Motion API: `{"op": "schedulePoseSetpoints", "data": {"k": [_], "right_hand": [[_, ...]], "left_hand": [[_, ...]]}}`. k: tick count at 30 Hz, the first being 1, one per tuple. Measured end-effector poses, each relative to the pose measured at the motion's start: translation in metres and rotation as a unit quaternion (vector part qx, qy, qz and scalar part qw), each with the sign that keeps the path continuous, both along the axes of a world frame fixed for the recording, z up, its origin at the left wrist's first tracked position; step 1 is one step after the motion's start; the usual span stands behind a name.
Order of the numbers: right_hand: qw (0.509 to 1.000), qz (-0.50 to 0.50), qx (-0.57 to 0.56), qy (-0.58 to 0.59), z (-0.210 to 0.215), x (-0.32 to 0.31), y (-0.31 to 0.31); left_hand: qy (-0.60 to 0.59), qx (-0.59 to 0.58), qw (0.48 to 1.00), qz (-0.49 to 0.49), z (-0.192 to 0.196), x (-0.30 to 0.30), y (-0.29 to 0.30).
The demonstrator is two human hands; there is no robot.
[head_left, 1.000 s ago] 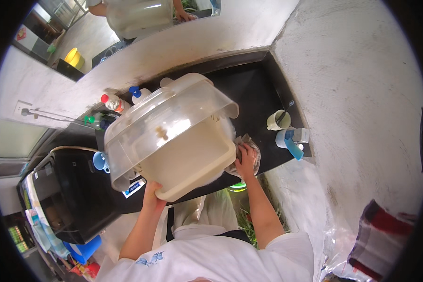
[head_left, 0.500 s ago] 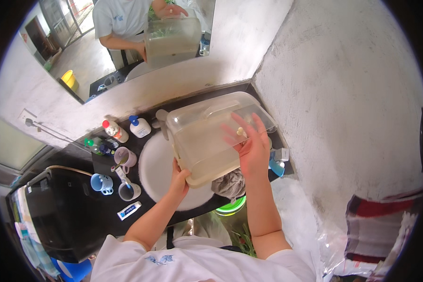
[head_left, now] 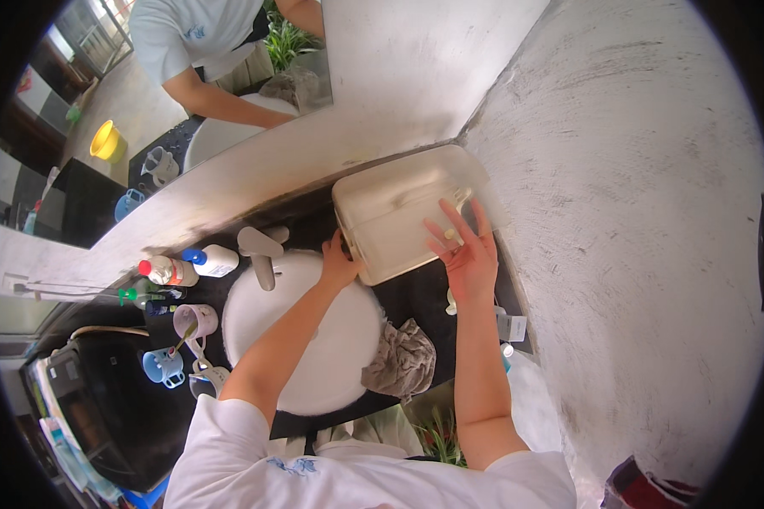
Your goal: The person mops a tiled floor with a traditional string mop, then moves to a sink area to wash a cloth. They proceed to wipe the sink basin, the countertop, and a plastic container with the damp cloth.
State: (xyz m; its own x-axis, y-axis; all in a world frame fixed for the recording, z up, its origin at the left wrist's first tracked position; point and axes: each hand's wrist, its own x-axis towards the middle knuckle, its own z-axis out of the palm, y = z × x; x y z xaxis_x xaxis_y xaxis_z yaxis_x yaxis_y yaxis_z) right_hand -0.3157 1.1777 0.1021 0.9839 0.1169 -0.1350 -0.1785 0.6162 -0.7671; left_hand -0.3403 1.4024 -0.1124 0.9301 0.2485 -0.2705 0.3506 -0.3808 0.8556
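A translucent cream plastic box [head_left: 395, 229], possibly a lid, sits at the far right corner of the black counter. At its near left edge, beside a latch, my left hand [head_left: 339, 261] is closed on the box, with some fingers hidden. My right hand [head_left: 469, 265] is raised at the box's right side, fingers spread. A small cream-coloured thing [head_left: 450, 235] shows among those fingers; I cannot tell whether it is held or worn. Below my left forearm lies the round white sink [head_left: 339, 365]. A crumpled grey-brown cloth [head_left: 406, 358] is at the sink's right rim.
A grey faucet [head_left: 261, 254] stands behind the sink. To its left are a blue-topped pump bottle [head_left: 214, 261], a red-capped bottle [head_left: 168, 271], a pink mug [head_left: 193, 320] and a blue mug [head_left: 163, 366]. A small white box [head_left: 511, 327] is by the right wall [head_left: 628, 212]; a mirror hangs ahead.
The plastic box has moved from over the sink to the far right corner, both hands with it. More of the sink and cloth shows. The view has shifted.
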Motion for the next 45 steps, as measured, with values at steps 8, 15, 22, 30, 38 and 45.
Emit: {"op": "schedulePoseSetpoints", "data": {"k": [8, 15, 22, 30, 38, 45], "right_hand": [[1.000, -0.020, 0.000, 0.007, -0.030, 0.038, -0.023], [1.000, -0.012, -0.016, -0.006, -0.037, 0.060, -0.031], [0.998, 0.028, -0.025, -0.040, -0.061, 0.054, -0.027], [0.985, 0.065, -0.085, 0.134, -0.145, -0.084, 0.020], [0.814, 0.470, -0.324, -0.107, -0.150, -0.317, 0.254], [0.788, 0.269, -0.447, -0.329, -0.152, -0.344, 0.334]], "left_hand": [[0.019, -0.014, 1.000, -0.003, 0.005, 0.051, -0.020], [-0.015, -0.034, 0.999, 0.021, -0.007, 0.067, -0.034], [-0.114, 0.008, 0.989, 0.093, 0.013, 0.019, -0.050], [-0.003, -0.114, 0.993, -0.008, 0.099, -0.293, -0.010], [0.011, 0.069, 0.935, 0.347, 0.115, -0.453, 0.135], [-0.081, -0.083, 0.968, 0.224, 0.060, -0.442, 0.205]]}}
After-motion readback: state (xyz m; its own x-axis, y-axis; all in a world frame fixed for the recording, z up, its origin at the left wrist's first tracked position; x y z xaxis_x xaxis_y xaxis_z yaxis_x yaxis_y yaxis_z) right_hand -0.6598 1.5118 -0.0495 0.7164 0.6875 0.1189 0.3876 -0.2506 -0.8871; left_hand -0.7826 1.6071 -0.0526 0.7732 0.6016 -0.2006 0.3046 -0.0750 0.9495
